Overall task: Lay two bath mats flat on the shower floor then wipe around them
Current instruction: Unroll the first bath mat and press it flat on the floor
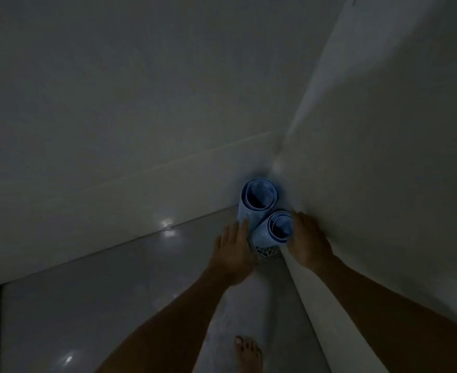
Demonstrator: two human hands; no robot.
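Left hand (pixel 231 253): fingers (pixel 242 228) straight and slightly spread, tips laid against the lower side of the larger rolled bath mat (pixel 258 203); not curled round it. Forearm runs down to the bottom edge of the view.

Right hand (pixel 309 239): fingers (pixel 298 215) extended along the right side of the smaller rolled bath mat (pixel 274 231), wedged between the roll and the right wall (pixel 383 130). Whether they curl round the roll or only press on it cannot be told in the dim light.

Larger rolled bath mat: light blue, standing upright on end in the corner of the shower, open top facing the camera, dark hollow centre. A patterned surface shows faintly on its outer wrap.

Smaller rolled bath mat: light blue, also upright, just in front and to the right of the larger one, touching it. Its lower end stands at or over the drain grate.

Drain grate (pixel 265 251): square, metal, with a cut-out pattern, set in the shower floor (pixel 114 292) between the two hands, partly covered by the smaller roll.

Shower floor: glossy pale tile with small bright reflections; a dark grout line at the far left.

Back wall (pixel 114 103): pale tile, one faint horizontal joint, meeting the right wall in the corner behind the rolls.

Bare foot (pixel 248 354): at the bottom edge, toes pointing toward the corner.
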